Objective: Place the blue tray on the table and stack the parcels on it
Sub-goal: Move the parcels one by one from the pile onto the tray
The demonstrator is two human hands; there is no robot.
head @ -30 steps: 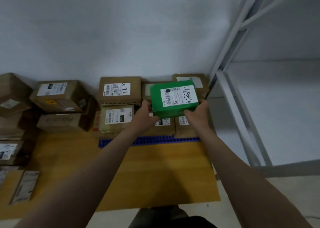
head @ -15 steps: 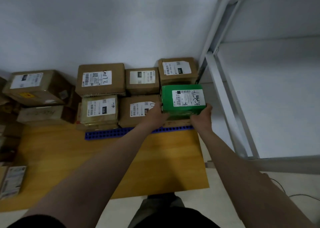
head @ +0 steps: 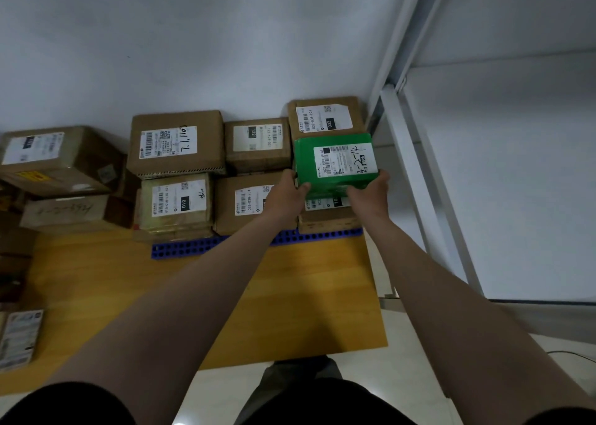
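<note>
A green parcel with a white label sits on top of a brown parcel at the front right of the stack. My left hand grips its left near corner and my right hand its right near corner. The blue tray lies on the wooden table; only its perforated front edge shows under several brown parcels in two rows, such as the one marked 010 and the one marked 032.
More brown boxes are piled on the table's left side, and a flat packet lies at the left front. A white metal rack stands right of the table. The wall is directly behind the stack.
Both hands carried the green parcel from above the middle of the stack to the right and down onto the front right brown parcel.
</note>
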